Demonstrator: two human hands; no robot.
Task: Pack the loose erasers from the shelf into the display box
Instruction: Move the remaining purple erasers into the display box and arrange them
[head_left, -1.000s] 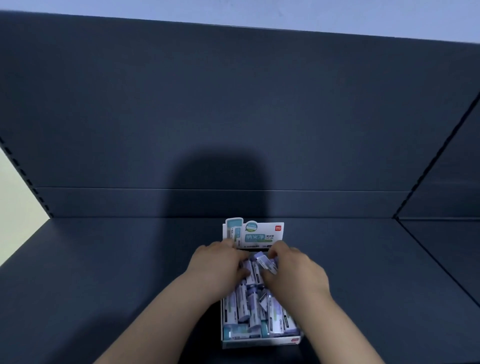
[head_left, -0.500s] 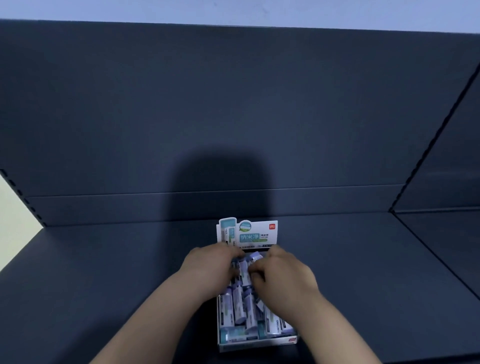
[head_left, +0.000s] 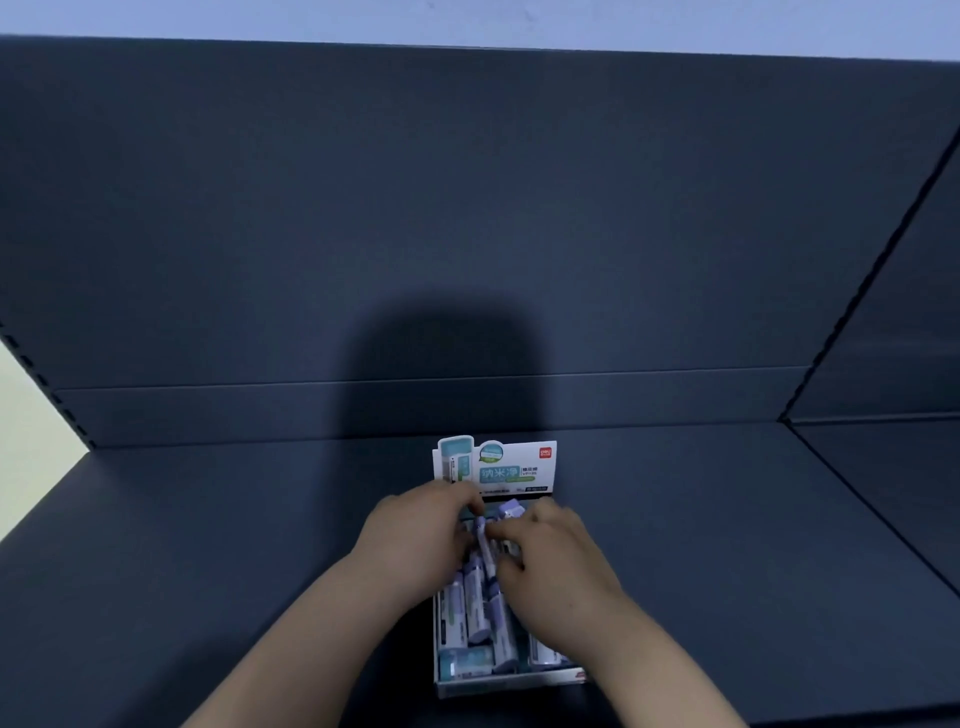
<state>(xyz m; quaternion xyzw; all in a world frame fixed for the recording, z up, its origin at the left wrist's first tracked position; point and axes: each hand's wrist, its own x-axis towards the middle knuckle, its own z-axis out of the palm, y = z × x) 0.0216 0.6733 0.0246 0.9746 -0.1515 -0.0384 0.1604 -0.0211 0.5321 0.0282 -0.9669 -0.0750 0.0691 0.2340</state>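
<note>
A white display box (head_left: 511, 685) stands on the dark shelf, its printed header card (head_left: 496, 467) upright at the back. Several erasers (head_left: 475, 605) in purple and teal sleeves lie packed inside. Both hands are over the box's back half. My left hand (head_left: 415, 538) has its fingers curled down among the erasers at the box's left side. My right hand (head_left: 553, 564) pinches a purple-sleeved eraser (head_left: 485, 551) near the middle. Another purple eraser (head_left: 511, 509) shows just behind the fingers. My hands hide much of the box's contents.
The dark blue shelf surface (head_left: 727, 545) spreads out on both sides of the box, with a tall back panel (head_left: 467, 234) behind it. A perforated upright (head_left: 47, 384) marks the left edge, and a joint to another shelf section (head_left: 841, 467) runs at the right.
Both hands have stayed over the box's back half, shifting slightly among the erasers. The right hand's fingers have moved leftward onto the purple eraser. The camera has tilted a little.
</note>
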